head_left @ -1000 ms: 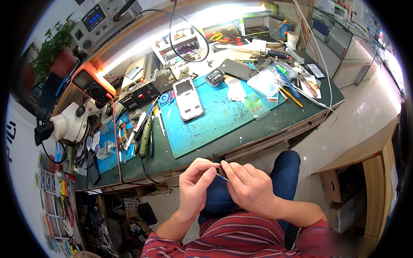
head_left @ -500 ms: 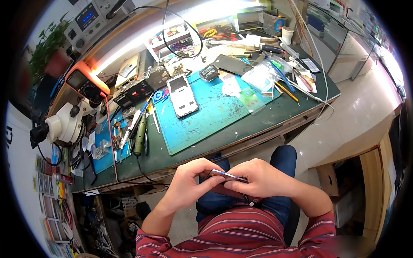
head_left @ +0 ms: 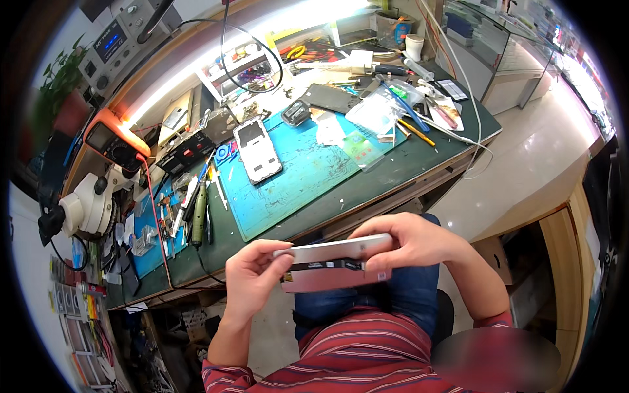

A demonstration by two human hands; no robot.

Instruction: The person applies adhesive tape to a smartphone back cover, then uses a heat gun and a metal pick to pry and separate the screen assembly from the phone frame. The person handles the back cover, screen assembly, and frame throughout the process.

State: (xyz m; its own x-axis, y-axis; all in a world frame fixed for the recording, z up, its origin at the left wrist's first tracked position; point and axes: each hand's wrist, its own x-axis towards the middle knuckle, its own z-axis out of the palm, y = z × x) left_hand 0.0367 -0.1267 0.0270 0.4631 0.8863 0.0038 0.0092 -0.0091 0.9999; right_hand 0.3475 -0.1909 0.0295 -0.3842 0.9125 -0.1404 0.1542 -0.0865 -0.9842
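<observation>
My left hand (head_left: 257, 278) pinches the left end of a phone-like device (head_left: 337, 278) over my lap, and my right hand (head_left: 419, 239) grips its right end with thumb and curled fingers. The device shows a silver upper part, a pink lower face and a dark strip between them. Whether the parts are joined cannot be made out. Beyond my hands, a white phone frame (head_left: 255, 154) lies on a blue mat (head_left: 288, 200), near a small black object (head_left: 295, 114) and a dark flat panel (head_left: 327, 98).
The green desk (head_left: 341, 203) holds a microscope (head_left: 88, 206) and multimeter (head_left: 114, 147) at left, a green-handled tool (head_left: 200, 216), scattered pens and a clear plastic tray (head_left: 367, 114). A cable (head_left: 477, 157) hangs over the right edge. A glass counter (head_left: 491, 59) stands at back right.
My hands have spread apart, turning the held device from a thin edge-on shape to show its pink face and silver part. The desk appears shifted left and up.
</observation>
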